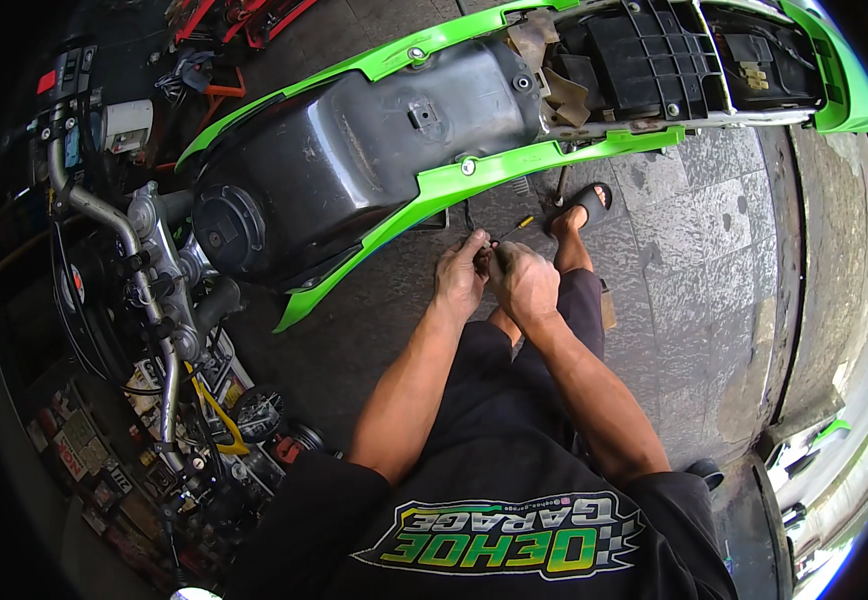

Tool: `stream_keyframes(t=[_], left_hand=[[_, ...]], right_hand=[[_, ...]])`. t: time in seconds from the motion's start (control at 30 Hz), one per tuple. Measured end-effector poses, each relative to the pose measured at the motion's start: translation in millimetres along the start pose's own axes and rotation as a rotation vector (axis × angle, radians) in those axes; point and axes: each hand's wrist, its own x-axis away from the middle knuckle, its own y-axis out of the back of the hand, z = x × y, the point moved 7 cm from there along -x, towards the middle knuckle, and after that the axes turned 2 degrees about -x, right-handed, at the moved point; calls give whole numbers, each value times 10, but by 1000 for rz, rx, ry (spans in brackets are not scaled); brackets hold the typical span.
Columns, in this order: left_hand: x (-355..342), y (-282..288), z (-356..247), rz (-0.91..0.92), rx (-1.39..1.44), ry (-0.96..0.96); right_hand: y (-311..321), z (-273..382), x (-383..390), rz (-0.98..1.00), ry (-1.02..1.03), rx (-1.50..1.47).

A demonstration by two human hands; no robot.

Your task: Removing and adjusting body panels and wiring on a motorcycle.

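Note:
Close together in front of my lap, my left hand (461, 276) and my right hand (528, 287) are both closed, thumbs and fingers pinched. Something small and dark sits between the fingertips, too hidden to name. Just beyond them stands a motorcycle with its seat off. Its black fuel tank (354, 140) has a round cap (228, 232) at the left end. The green side panel (434, 190) nearest me runs along the tank, a bolt showing in it. Past my right hand, a screwdriver with a yellow tip to its handle (526, 221) lies on the floor.
At the left is the metal handlebar (169, 390) with cables. A black battery-like box under a grid frame (659, 60) sits toward the tail. My sandalled foot (586, 207) rests on the tiled floor (694, 250). Red stands (264, 20) are at the far left.

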Motion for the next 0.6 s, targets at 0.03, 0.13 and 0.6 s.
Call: stream_keyframes(t=[0.03, 0.13, 0.6], left_hand=[[-5, -2, 15, -5, 6, -2], [-19, 12, 43, -14, -2, -3], [-12, -6, 13, -45, -45, -12]], right_hand=[[-6, -3, 8, -19, -5, -19], [-43, -3, 28, -28, -5, -26], [-29, -142, 85, 98, -156, -174]])
